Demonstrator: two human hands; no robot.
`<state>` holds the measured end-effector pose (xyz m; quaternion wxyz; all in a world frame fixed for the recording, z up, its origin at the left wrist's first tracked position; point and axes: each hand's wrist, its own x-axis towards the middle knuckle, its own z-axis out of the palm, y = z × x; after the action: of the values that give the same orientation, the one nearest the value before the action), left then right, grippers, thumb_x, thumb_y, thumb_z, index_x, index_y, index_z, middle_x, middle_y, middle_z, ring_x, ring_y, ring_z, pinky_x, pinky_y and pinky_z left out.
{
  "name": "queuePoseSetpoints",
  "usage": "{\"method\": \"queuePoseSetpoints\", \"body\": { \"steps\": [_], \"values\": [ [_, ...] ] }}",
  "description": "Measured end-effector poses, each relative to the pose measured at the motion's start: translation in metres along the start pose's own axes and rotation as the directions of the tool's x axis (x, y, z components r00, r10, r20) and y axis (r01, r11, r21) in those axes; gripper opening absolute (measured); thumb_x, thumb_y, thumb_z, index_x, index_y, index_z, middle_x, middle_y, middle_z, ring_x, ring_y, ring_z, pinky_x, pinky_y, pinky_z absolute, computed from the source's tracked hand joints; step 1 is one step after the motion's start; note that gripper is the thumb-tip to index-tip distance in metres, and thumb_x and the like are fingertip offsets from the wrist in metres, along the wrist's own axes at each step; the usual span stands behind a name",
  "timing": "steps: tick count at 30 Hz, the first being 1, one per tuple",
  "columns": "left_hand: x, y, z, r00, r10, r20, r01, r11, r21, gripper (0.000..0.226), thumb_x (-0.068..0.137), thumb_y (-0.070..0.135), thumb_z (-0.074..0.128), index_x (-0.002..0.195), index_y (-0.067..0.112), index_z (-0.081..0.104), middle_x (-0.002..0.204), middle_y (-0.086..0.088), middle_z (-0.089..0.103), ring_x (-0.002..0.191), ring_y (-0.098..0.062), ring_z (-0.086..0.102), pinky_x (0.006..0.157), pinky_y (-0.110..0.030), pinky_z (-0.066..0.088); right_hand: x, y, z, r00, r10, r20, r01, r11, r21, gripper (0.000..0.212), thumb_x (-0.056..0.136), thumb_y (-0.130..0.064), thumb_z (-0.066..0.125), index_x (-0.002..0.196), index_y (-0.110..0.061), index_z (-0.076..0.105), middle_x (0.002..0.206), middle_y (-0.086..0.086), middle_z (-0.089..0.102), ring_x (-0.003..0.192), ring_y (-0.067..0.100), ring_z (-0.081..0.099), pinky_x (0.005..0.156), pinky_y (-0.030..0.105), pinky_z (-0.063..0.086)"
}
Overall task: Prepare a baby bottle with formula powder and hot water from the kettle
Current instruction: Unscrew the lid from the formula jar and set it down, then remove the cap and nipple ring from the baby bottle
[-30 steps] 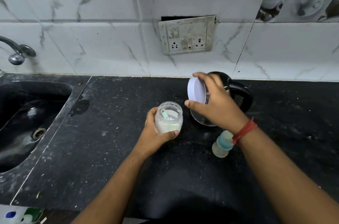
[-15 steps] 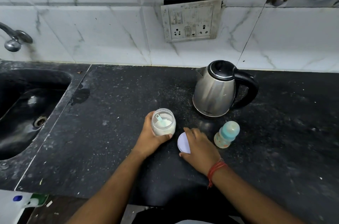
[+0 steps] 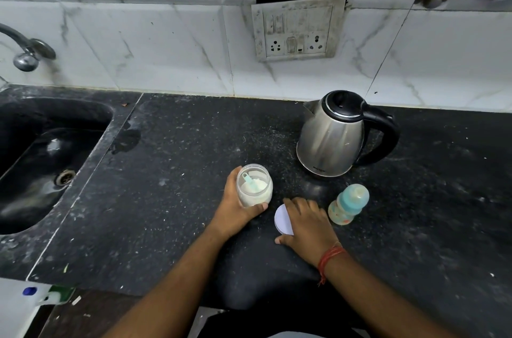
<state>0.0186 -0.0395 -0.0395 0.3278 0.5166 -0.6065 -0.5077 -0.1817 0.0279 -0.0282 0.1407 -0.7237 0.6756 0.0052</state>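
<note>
The kettle point(image 3: 331, 138) is brushed shiny metal with a glossy black plastic handle; the jar point(image 3: 255, 185) clear plastic; the counter point(image 3: 171, 199) speckled black stone, dusty and matt; the wall tiles point(image 3: 138, 41) glossy marble-look.

I counted one kettle point(image 3: 331, 141), one baby bottle point(image 3: 348, 204), one open powder jar point(image 3: 255, 185) with one scoop point(image 3: 248, 180) inside, one white lid point(image 3: 282, 219), two hands, all lower centre.

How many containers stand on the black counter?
3: the open powder jar in the left hand, the kettle near the wall, the baby bottle right of the right hand.
</note>
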Motion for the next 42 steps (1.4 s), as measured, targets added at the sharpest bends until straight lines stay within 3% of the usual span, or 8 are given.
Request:
{"method": "queuePoseSetpoints", "body": {
  "steps": [7,12,17,25,31,38,40,42],
  "values": [
    [-0.004,-0.008,-0.010,0.999,-0.029,-0.023,0.030,0.998,0.056,0.125,0.062,0.053,0.092,0.160,0.035,0.015,0.164,0.009,0.033,0.151,-0.008,0.033,0.126,-0.046,0.031,-0.001,-0.001,-0.010,0.988,0.006,-0.154,0.015,0.991,0.134,0.085,0.081,-0.071,0.039,0.146,-0.017,0.046,0.143,0.004,0.051,0.127,0.028,0.051,0.104,0.043,0.046],
    [-0.015,0.003,-0.020,0.992,0.051,-0.116,-0.039,0.994,0.098,0.112,0.070,0.078,0.074,0.159,0.038,0.019,0.168,0.016,0.024,0.155,-0.005,0.022,0.128,-0.048,0.024,-0.007,-0.004,-0.026,0.940,-0.024,-0.340,0.100,0.973,0.209,0.055,0.091,-0.049,0.048,0.133,-0.014,0.057,0.126,0.004,0.060,0.111,0.026,0.058,0.095,0.036,0.050],
    [-0.013,0.044,-0.024,0.926,0.341,-0.162,-0.287,0.914,0.286,0.098,0.087,0.072,0.059,0.163,0.025,0.018,0.171,0.012,0.016,0.160,-0.013,0.012,0.129,-0.048,0.017,-0.008,0.000,-0.047,0.868,-0.033,-0.495,0.167,0.959,0.229,0.041,0.092,-0.033,0.064,0.127,-0.013,0.060,0.121,0.004,0.061,0.108,0.025,0.057,0.094,0.037,0.050],
    [0.001,0.093,0.013,0.824,0.547,0.144,-0.553,0.723,0.414,0.093,0.092,0.053,0.066,0.161,0.009,0.023,0.173,-0.004,0.017,0.161,-0.021,0.011,0.130,-0.051,0.010,-0.022,0.030,-0.089,0.730,0.106,-0.675,0.113,0.955,0.273,0.025,0.089,-0.013,0.069,0.114,-0.009,0.066,0.108,0.007,0.063,0.103,0.025,0.057,0.090,0.035,0.047],
    [-0.012,0.095,0.061,0.844,0.430,0.322,-0.525,0.786,0.326,0.099,0.091,0.039,0.076,0.165,0.017,0.014,0.173,0.004,0.013,0.159,-0.008,0.011,0.129,-0.028,0.015,-0.038,0.075,-0.086,0.693,0.321,-0.646,0.027,0.883,0.468,0.030,0.095,-0.034,0.059,0.116,-0.013,0.063,0.106,0.001,0.056,0.098,0.018,0.055,0.085,0.032,0.046],
    [-0.013,0.076,0.111,0.903,0.188,0.387,-0.335,0.872,0.358,0.101,0.089,0.039,0.075,0.165,0.023,0.011,0.171,0.009,0.019,0.154,-0.003,0.024,0.122,-0.025,0.031,-0.050,0.104,-0.047,0.827,0.337,-0.450,0.005,0.797,0.605,0.060,0.080,-0.059,0.064,0.124,-0.019,0.057,0.113,-0.008,0.051,0.104,0.014,0.057,0.092,0.039,0.053],
    [-0.010,0.075,0.122,0.911,0.127,0.393,-0.285,0.881,0.376,0.098,0.091,0.032,0.076,0.165,0.021,0.013,0.169,0.006,0.025,0.150,-0.010,0.035,0.107,-0.004,0.031,-0.050,0.110,-0.039,0.872,0.313,-0.376,-0.027,0.798,0.602,0.061,0.076,-0.059,0.069,0.125,-0.024,0.055,0.116,-0.011,0.051,0.109,0.014,0.057,0.094,0.038,0.052],
    [-0.005,0.073,0.129,0.911,0.076,0.405,-0.242,0.895,0.374,0.095,0.093,0.029,0.076,0.165,0.019,0.014,0.168,0.005,0.028,0.149,-0.012,0.037,0.101,0.002,0.028,-0.048,0.114,-0.035,0.902,0.291,-0.320,-0.043,0.796,0.603,0.060,0.077,-0.052,0.075,0.127,-0.027,0.055,0.119,-0.012,0.052,0.113,0.013,0.055,0.096,0.037,0.050]
  ]
}}
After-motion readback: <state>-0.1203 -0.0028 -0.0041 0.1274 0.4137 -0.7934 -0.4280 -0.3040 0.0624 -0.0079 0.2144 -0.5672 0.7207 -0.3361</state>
